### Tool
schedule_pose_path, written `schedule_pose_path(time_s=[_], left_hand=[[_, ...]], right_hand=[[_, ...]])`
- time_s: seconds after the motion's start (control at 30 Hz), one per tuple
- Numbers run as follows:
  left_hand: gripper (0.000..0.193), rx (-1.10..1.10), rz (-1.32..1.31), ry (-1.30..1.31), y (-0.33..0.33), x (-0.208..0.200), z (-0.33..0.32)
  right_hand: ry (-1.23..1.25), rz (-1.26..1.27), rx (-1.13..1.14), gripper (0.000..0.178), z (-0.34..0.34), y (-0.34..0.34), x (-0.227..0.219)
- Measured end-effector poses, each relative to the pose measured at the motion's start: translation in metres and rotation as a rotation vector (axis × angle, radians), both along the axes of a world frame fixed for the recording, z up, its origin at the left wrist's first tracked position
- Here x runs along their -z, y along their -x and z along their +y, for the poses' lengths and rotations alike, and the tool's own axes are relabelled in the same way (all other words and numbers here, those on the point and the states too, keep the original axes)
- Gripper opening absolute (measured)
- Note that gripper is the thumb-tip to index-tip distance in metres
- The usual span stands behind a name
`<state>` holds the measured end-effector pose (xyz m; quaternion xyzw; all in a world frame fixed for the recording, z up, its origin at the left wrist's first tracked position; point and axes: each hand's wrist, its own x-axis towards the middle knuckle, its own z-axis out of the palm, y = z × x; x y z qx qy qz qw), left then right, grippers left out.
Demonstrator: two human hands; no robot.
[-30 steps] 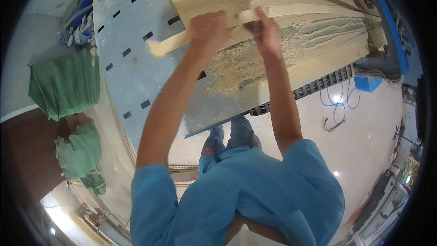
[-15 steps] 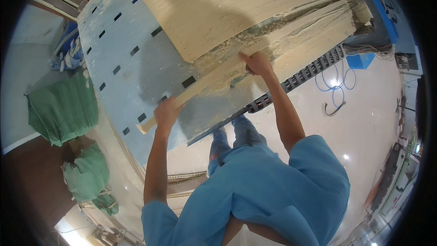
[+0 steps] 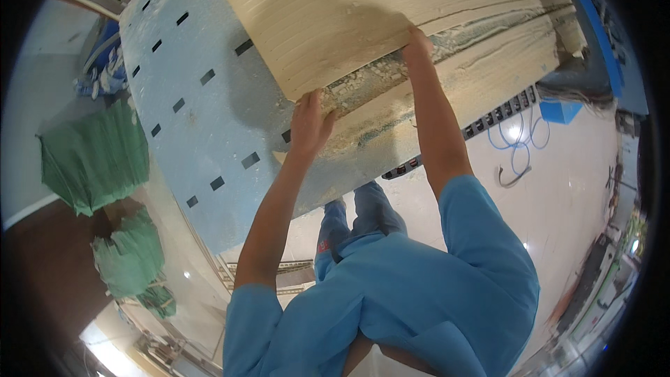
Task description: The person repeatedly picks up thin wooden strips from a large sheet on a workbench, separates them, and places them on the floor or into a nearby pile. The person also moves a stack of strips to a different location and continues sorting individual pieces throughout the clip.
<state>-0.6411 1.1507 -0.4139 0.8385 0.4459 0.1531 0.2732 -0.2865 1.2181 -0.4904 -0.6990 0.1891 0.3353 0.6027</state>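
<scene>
Head camera: on my left, a green cloth (image 3: pixel 94 157) hangs in folds, with a smaller green cloth (image 3: pixel 129 258) nearer to me. To the right of them stands the blue-grey table (image 3: pixel 164 153), pierced with dark slots and dusted with pale powder. Beside my left wrist a pale wood strip (image 3: pixel 280 156) shows one end on the table; my arm seems to cover part of it, so I can't say how far it runs. My left hand (image 3: pixel 312 122) is at the near left corner of the big grooved board (image 3: pixel 335 24), fingers side by side and thumb apart from them. The board lies flat across the far part of the table. Along its near edge, between my hands, lie dust and crumbs (image 3: pixel 373 77). My right hand (image 3: pixel 419 47) reaches that same edge farther right; I cannot tell whether its fingers are clamped on anything. Right of my right arm, a black cable chain (image 3: pixel 502 113) runs along the table's near side, by a blue hose (image 3: pixel 515 160) on the floor and a blue box (image 3: pixel 560 111).
</scene>
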Motion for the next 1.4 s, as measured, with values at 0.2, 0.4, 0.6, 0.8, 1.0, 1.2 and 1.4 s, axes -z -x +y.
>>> schedule_pose_path(time_s=[0.2,0.4,0.6,0.8,1.0,1.2,1.4], left_hand=[[0.062,0.081,0.047,-0.301,-0.084,0.004,0.036],[0.054,0.073,0.250,-0.096,-0.141,0.010,0.070],[0.037,0.047,0.328,0.174,-0.144,-0.025,0.089],[0.037,-0.084,0.245,0.053,-0.146,-0.048,0.093],[0.044,-0.100,0.221,-0.111,-0.126,-0.096,0.091],[0.040,-0.137,0.535,-0.173,-0.086,-0.158,0.126],[0.048,0.046,0.386,0.028,-0.047,-0.071,0.029]], right_hand=[[-0.291,0.038,-0.126,0.040,-0.016,-0.001,-0.020],[-0.524,-0.097,-0.208,0.037,-0.026,-0.002,-0.066],[-0.468,-0.224,-0.179,0.029,-0.031,0.020,-0.120],[-0.456,-0.288,-0.232,0.025,-0.013,0.019,-0.153],[-0.753,-0.328,-0.101,0.023,-0.019,0.037,-0.193],[-0.613,-0.305,-0.222,0.032,-0.002,0.077,-0.214],[-0.451,-0.187,-0.423,0.031,-0.119,0.094,-0.099]])
